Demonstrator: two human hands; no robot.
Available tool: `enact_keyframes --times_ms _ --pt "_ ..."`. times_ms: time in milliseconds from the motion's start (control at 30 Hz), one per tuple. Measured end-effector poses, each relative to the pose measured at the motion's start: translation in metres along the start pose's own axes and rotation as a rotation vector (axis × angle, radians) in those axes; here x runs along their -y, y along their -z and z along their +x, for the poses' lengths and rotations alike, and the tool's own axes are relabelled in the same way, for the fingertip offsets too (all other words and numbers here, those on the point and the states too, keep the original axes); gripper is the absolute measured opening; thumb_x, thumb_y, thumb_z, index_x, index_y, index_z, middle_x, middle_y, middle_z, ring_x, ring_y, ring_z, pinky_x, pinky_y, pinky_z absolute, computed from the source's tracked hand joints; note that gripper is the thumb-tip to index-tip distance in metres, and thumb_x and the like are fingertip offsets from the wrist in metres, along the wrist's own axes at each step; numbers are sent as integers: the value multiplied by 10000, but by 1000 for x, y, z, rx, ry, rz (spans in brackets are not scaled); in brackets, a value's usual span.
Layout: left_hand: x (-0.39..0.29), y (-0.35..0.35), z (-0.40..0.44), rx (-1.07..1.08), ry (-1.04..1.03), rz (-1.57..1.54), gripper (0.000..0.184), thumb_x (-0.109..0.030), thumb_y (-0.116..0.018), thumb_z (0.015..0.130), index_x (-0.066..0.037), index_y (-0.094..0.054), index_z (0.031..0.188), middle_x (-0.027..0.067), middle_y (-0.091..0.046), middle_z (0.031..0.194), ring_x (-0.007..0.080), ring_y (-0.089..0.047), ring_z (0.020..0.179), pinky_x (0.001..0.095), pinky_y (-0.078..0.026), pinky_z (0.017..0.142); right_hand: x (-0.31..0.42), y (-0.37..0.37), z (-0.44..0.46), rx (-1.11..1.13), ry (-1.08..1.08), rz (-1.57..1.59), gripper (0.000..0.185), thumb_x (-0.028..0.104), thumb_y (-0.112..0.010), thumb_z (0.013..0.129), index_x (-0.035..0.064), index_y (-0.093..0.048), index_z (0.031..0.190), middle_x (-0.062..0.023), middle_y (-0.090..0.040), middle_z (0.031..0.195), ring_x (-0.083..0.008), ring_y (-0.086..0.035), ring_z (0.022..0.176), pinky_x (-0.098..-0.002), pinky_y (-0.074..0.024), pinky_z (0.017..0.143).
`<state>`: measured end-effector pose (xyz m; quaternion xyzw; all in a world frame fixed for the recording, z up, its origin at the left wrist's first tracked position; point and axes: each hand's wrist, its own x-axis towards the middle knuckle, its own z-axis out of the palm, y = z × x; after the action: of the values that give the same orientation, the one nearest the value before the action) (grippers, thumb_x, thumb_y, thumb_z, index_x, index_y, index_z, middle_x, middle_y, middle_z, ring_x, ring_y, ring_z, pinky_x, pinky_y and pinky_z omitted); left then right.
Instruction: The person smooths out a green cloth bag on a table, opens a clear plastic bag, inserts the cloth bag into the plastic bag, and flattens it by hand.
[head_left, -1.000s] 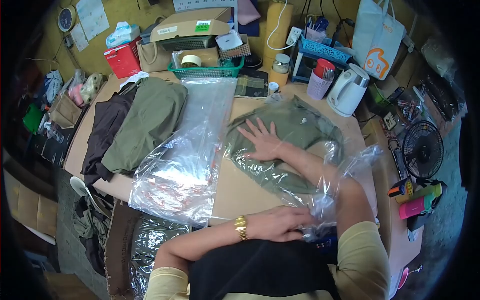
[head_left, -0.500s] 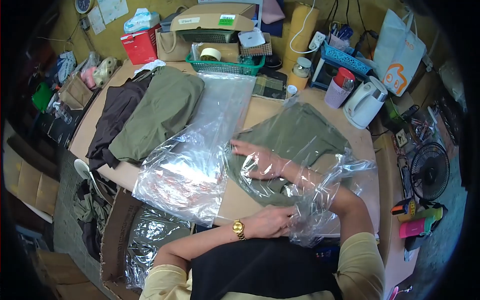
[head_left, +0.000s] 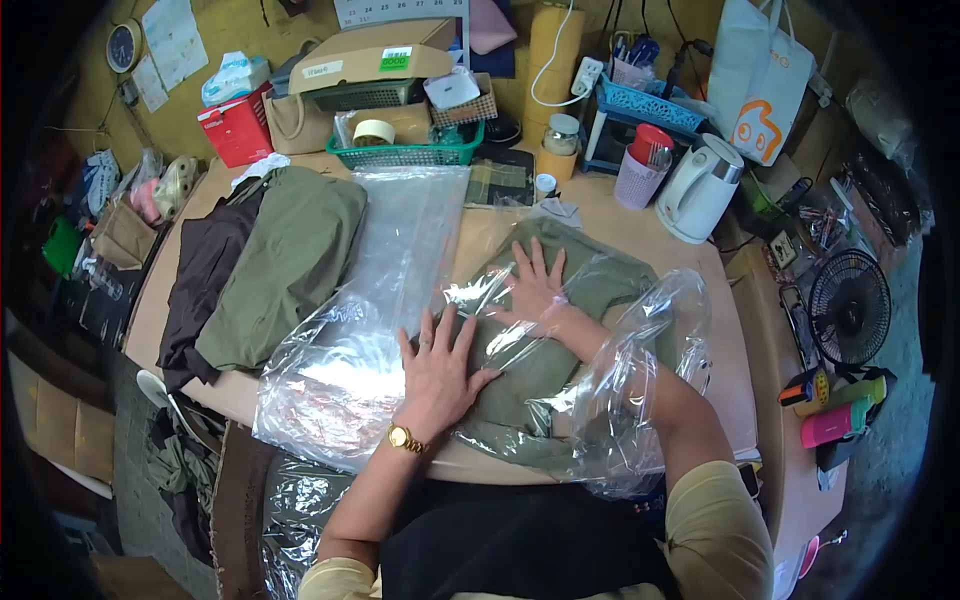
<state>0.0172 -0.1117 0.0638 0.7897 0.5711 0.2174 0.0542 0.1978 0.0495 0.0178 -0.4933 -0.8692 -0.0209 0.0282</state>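
Note:
An olive-green garment (head_left: 545, 375) lies inside a clear plastic bag (head_left: 628, 420) on the table. My right hand (head_left: 535, 293) rests on this garment with its fingers spread, and the bag's loose mouth wraps my forearm, so the hand appears to be inside. My left hand (head_left: 438, 372), a gold watch at its wrist, presses flat on the bag's left edge with fingers apart. Just left of it lie more flat clear plastic bags (head_left: 345, 385), shiny with glare. Farther left, a folded olive garment (head_left: 290, 265) overlaps a dark brown garment (head_left: 205, 270).
At the back stand a green basket (head_left: 400, 157), a red box (head_left: 237, 127), a glass jar (head_left: 562, 135) and a pink cup (head_left: 640, 178). A white kettle (head_left: 700, 190) is at the right rear. Below the front edge, a cardboard box (head_left: 240, 500) holds plastic-wrapped items.
My left hand has let go of the bag's mouth and moved left and away from me, flattening out. My right hand has slid farther up the garment, fingers spreading. The camera view has shifted slightly.

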Motion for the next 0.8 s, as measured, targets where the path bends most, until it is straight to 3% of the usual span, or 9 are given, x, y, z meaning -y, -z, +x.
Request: enact_keyframes --times_ms 67,167,267,333,367,433,533,633,800 --pt "14 -22 -3 127 111 167 812 -621 -559 884 -150 -372 1519 223 -288 1570 433 -197 1476 708 -115 1123 0 28 0 31 3 0 808 723 -558 818 280 -430 1481 -234 -107 1619 -518 -39 1473 -790 19 1063" --pt "17 -23 -8 104 51 157 802 -608 -566 886 -146 -377 1514 222 -305 1559 441 -215 1466 706 -130 1119 -13 33 9 96 -11 2 804 757 -572 794 412 -385 1496 -220 -51 1634 -531 -54 1465 -777 -26 1082" --pt "18 -24 -7 116 45 168 822 -609 -583 876 -138 -372 1516 223 -298 1563 447 -210 1466 712 -124 1115 -32 -2 23 8 150 160 832 717 -597 802 281 -430 1491 -224 -104 1620 -541 -101 1452 -744 -56 1107" --pt "8 -15 -3 101 12 146 841 -606 -613 854 -138 -377 1512 220 -302 1558 440 -211 1466 707 -127 1116 -38 -14 30 -388 220 538 870 662 -614 818 120 -430 1474 -235 -149 1594 -547 -131 1438 -714 -79 1124" --pt "1 -10 0 88 -22 118 861 -603 -643 831 -138 -383 1508 218 -306 1554 434 -212 1466 703 -131 1116 -39 -21 28 -389 218 537 870 662 -614 818 120 -430 1474 -235 -149 1594 -547 -131 1438 -714 -79 1124" --pt "-21 4 9 91 -118 -30 921 -620 -660 810 -163 -323 1536 208 -249 1591 445 -160 1485 719 -103 1118 -24 -8 21 -248 -150 194 892 622 -625 825 10 -417 1440 -237 -175 1569 -547 -140 1430 -743 -83 1100" --pt "-50 9 13 363 -386 -247 947 -626 -674 805 -209 -275 1556 178 -176 1623 424 -98 1504 708 -69 1137 -18 18 22 -87 -151 188 942 669 -643 789 99 -387 1494 -260 -71 1609 -548 -35 1454 -786 -44 1066" --pt "-43 3 14 408 -346 -207 969 -631 -681 801 -227 -243 1565 174 -163 1629 424 -92 1505 706 -71 1137 -18 43 18 60 -94 162 911 684 -650 769 190 -415 1498 -256 2 1626 -548 40 1461 -793 -4 1059" --pt "-60 26 34 150 -300 -401 1123 -623 -711 783 -108 -116 1584 225 -134 1625 459 -87 1494 646 -97 1162 -24 27 9 202 280 197 872 701 -663 755 258 -455 1476 -250 39 1631 -539 93 1464 -773 22 1081"
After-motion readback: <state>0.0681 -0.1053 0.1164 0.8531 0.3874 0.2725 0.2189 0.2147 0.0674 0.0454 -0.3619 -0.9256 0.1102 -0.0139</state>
